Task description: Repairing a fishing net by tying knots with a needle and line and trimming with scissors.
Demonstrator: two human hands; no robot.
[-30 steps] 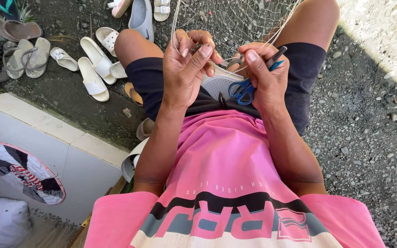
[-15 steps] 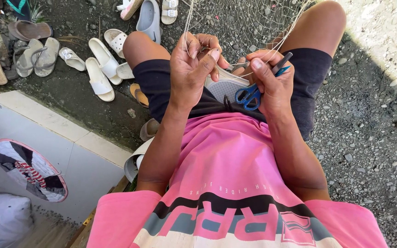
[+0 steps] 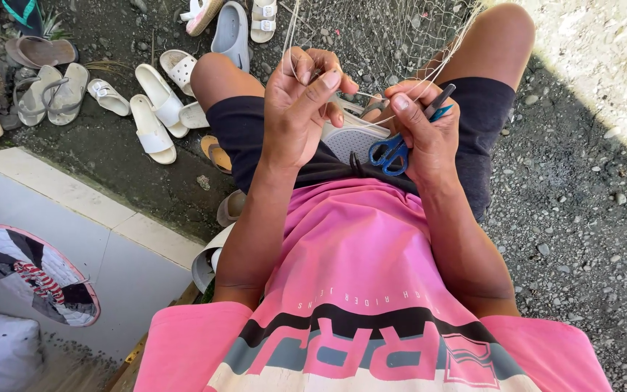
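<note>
The left hand (image 3: 306, 109) pinches thin pale strands of the fine white mesh fishing net (image 3: 393, 29) between thumb and fingertips, while the right hand (image 3: 422, 131), just beside it, grips blue-handled scissors (image 3: 390, 154) and a net strand. The net rises from the hands, stretched above the knees. Beyond the left knee, white and grey sandals (image 3: 154, 109) lie scattered on dark gravel (image 3: 582, 218).

Both arms bent, left hand (image 3: 305, 109) and right hand (image 3: 424, 129) raised close together, fingers curled.
</note>
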